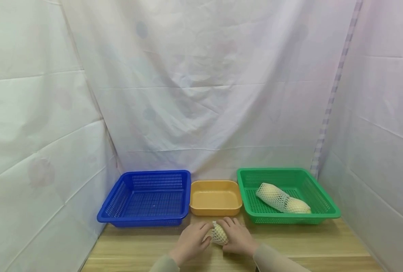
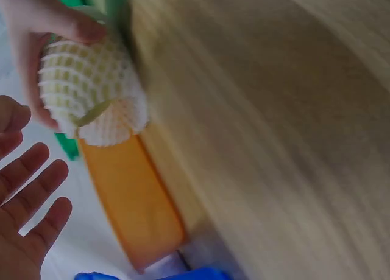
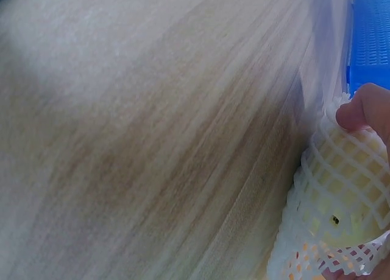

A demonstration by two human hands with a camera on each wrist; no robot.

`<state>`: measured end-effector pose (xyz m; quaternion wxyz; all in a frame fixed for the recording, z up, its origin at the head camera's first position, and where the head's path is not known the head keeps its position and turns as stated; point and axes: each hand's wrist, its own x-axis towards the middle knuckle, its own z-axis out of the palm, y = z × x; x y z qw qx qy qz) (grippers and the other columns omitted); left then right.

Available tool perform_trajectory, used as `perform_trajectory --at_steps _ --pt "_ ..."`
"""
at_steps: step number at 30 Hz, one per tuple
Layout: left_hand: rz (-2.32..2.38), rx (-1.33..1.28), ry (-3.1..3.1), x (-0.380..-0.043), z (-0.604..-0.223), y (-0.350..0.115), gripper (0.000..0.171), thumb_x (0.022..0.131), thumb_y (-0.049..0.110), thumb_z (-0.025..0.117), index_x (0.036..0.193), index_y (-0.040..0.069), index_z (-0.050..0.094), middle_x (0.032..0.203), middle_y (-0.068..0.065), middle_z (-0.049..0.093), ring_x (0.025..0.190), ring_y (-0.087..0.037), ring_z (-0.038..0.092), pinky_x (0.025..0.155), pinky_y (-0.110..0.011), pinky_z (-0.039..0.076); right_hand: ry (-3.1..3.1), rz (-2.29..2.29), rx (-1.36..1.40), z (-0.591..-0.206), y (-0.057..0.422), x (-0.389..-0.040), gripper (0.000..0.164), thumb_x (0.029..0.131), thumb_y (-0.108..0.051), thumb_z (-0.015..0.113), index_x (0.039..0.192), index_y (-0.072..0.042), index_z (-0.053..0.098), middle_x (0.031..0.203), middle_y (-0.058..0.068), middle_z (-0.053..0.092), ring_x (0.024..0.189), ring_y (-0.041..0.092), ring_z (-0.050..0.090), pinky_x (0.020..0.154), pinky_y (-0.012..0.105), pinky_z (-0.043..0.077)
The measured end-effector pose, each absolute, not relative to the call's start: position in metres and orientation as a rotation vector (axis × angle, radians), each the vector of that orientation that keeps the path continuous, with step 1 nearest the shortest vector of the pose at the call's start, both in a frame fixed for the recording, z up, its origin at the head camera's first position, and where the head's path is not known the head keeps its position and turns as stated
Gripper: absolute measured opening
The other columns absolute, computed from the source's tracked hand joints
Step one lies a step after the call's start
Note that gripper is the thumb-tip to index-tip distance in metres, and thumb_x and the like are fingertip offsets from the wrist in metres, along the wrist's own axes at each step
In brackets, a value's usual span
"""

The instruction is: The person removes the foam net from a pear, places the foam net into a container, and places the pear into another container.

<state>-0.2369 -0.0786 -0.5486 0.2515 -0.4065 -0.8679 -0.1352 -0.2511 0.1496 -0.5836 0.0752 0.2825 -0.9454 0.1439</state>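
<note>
Lower center of the head view: right hand clamped on a pale yellow fruit in a white foam net, thumb pressed to the mesh. Left hand just left of it, fingers spread apart in the left wrist view, gripping nothing. Contact between fruit and tabletop: cannot tell. Beyond the hands, an orange tray at lower center, between a blue basket at lower left and a green basket at lower right; two netted fruits lie inside the green one. Behind, white cloth fills the upper frame.
</note>
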Motion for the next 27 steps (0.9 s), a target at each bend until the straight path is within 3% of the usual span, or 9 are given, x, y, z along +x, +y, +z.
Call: perform_trajectory --at_steps 7,19,27 --pt "-0.371 -1.03 -2.442 -0.242 -0.564 -0.078 0.035 0.082 0.015 0.071 0.116 0.013 0.064 0.105 0.005 0.067 0.092 -0.013 0.064 0.079 -0.033 0.053 -2.848 0.469 0.843 -0.583 0.148 -0.249 0.084 0.062 -0.029 0.083 0.137 -0.022 0.046 0.124 -0.003 0.05 0.104 0.022 0.048 0.077 0.048 0.05" --pt "-0.324 -1.021 -2.401 -0.253 -0.58 -0.072 0.027 0.082 0.019 0.072 0.108 0.016 0.07 0.098 0.006 0.067 0.084 -0.011 0.064 0.075 -0.03 0.053 -2.851 0.45 0.809 -0.583 0.148 -0.25 0.084 0.061 -0.029 0.082 0.137 -0.022 0.047 0.125 -0.002 0.05 0.107 0.027 0.049 0.078 0.05 0.049" --pt "-0.327 -1.02 -2.393 -0.253 -0.58 -0.069 0.031 0.08 0.019 0.074 0.11 0.016 0.068 0.099 0.005 0.068 0.085 -0.011 0.065 0.077 -0.031 0.053 -2.852 0.46 0.809 -0.585 0.15 -0.252 0.084 0.062 -0.03 0.081 0.137 -0.022 0.045 0.126 0.0 0.05 0.108 0.027 0.049 0.078 0.048 0.05"
